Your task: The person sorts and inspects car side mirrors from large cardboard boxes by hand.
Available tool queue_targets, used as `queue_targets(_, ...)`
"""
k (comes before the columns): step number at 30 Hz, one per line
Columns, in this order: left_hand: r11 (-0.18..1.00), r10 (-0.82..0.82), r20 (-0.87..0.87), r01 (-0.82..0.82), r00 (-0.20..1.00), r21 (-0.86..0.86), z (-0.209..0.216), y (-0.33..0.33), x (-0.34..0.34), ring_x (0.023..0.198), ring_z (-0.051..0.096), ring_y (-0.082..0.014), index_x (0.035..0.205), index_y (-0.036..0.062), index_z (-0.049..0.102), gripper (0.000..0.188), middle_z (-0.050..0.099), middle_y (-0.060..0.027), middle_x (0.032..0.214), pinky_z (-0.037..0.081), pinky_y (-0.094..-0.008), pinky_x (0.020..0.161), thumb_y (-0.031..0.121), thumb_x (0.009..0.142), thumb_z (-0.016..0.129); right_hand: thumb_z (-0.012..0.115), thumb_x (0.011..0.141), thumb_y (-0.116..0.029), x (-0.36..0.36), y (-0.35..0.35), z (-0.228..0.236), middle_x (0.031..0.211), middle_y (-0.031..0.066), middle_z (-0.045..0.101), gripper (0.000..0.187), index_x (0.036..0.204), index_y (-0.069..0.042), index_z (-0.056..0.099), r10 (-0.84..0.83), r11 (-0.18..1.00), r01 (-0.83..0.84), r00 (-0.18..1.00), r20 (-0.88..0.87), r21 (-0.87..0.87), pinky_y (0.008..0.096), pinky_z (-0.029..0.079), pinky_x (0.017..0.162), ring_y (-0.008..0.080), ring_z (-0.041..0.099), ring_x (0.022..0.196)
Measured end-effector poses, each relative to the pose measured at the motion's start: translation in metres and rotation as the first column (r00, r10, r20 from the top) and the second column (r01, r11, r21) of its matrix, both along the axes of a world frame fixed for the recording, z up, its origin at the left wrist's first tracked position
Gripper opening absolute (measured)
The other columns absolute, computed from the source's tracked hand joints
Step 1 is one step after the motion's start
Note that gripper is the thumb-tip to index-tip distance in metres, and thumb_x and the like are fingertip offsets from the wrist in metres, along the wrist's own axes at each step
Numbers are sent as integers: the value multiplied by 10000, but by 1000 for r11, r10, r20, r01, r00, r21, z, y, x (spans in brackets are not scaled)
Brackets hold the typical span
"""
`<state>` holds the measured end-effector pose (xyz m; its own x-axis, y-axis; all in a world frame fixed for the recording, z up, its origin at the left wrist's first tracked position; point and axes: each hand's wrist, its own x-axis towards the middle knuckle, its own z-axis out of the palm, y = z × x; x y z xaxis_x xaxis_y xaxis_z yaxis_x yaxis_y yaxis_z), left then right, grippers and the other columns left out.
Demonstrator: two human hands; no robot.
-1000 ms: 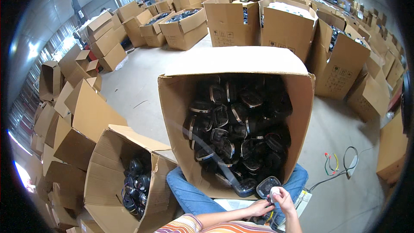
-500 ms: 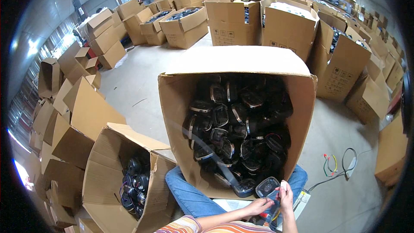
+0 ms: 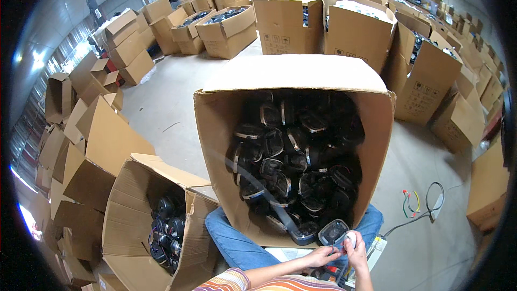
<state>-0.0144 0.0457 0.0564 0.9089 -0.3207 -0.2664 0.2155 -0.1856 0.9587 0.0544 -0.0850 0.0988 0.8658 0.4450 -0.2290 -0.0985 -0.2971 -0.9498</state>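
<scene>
At the bottom of the frame, a little right of centre, both hands meet over the person's lap. The right hand [image 3: 356,249] grips a small black part with a clear cover [image 3: 333,233]; its fingers wrap the right side of the part, with a pale fingertip showing at that edge. The left hand [image 3: 321,257] comes in from the lower left, its fingers pinched together just beneath the part at its lower edge; whether they clamp the part itself or something thin below it is too small to tell. The part is roughly oblong, its long axis running from lower left to upper right of the frame, and the clear face is turned upward toward the camera, with the far end pointing at the big box.

Right above the hands, filling the centre of the frame, stands a large open cardboard box [image 3: 218,129] tipped toward the person, its mouth facing the camera and its inside piled with many similar black parts [image 3: 293,167]. The blue-jeaned knees [image 3: 237,240] show under its near edge. At lower left a second open cardboard box [image 3: 126,210] holds a smaller heap of black parts. Loose cables [image 3: 425,205] lie on the concrete floor [image 3: 161,102] at the right. More cardboard boxes ring the upper half of the frame.
</scene>
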Motion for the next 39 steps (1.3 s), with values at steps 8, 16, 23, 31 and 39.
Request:
queue_targets(8, 997, 24, 40, -21, 999, -68, 5, 5, -1, 756, 535, -233, 865, 47, 522, 277, 554, -116, 787, 405, -309, 675, 279, 836, 374, 472, 793, -283, 7, -19, -10, 793, 59, 517, 436, 1142, -47, 358, 50, 901, 190, 848, -528, 390, 271, 454, 569, 142, 515, 667)
queue_targets(16, 1000, -16, 39, 16, 999, 10, 5, 5, -2, 770, 534, -257, 856, 43, 515, 284, 551, -136, 803, 402, -325, 687, 284, 836, 366, 519, 749, -113, 10, -32, -16, 712, 90, 524, 233, 939, -16, 426, 153, 890, 136, 811, -565, 435, 300, 482, 525, 173, 528, 574)
queue_targets(23, 938, -140, 70, 110, 988, 330, 23, 10, 4, 763, 520, -303, 891, 36, 501, 308, 540, -151, 775, 401, -379, 660, 302, 824, 362, 514, 756, -115, -2, -10, 1, 774, 116, 564, 208, 921, -5, 452, 143, 921, 97, 818, -557, 378, 260, 444, 533, 156, 521, 562)
queue_targets(31, 859, -140, -74, 158, 987, 486, 6, -3, 7, 773, 527, -319, 893, 12, 502, 303, 539, -193, 783, 419, -386, 685, 270, 771, 401, 454, 776, -42, -24, 13, -1, 832, 109, 568, 179, 948, 5, 439, 25, 973, 43, 957, -290, 227, 254, 428, 682, 154, 535, 756)
queue_targets(39, 802, -72, 297, -122, 952, 585, 69, 46, -4, 878, 491, -281, 959, -12, 490, 432, 497, -149, 948, 427, -353, 719, 320, 690, 554, 454, 812, -191, -18, 9, -3, 744, 125, 526, 234, 965, -26, 393, -84, 888, 279, 880, -468, 366, 303, 486, 548, 244, 576, 652)
